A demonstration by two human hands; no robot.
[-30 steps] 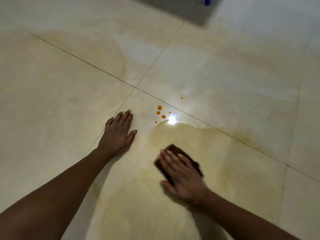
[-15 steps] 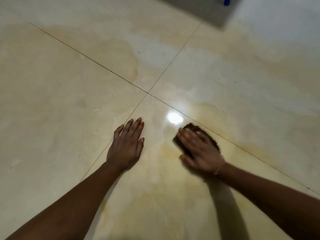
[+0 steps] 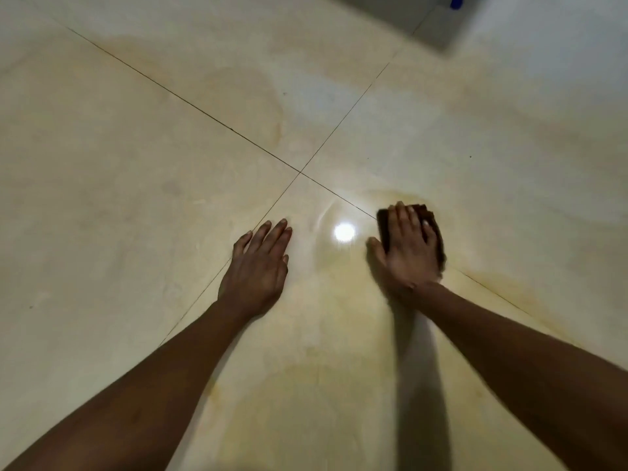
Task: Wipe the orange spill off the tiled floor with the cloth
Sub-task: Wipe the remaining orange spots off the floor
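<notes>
My right hand (image 3: 409, 253) presses flat on a dark brown cloth (image 3: 436, 229) on the cream tiled floor, right of a bright light reflection. Most of the cloth is hidden under the palm; only its far and right edges show. My left hand (image 3: 260, 266) rests flat on the floor with fingers spread, holding nothing, about a hand's width left of the reflection. No orange drops are visible; a pale yellowish wet smear (image 3: 306, 385) covers the tile around and below both hands.
Thin grout lines cross at a joint (image 3: 300, 172) just beyond the hands. A yellowish wet stain (image 3: 238, 96) spreads on the far tile. A grey patch (image 3: 418, 18) with a small blue object (image 3: 456, 1) lies at the top right.
My right hand slid the cloth forward and right, over the spot where orange drops lay a second ago; the drops are gone from view. My left hand stayed planted.
</notes>
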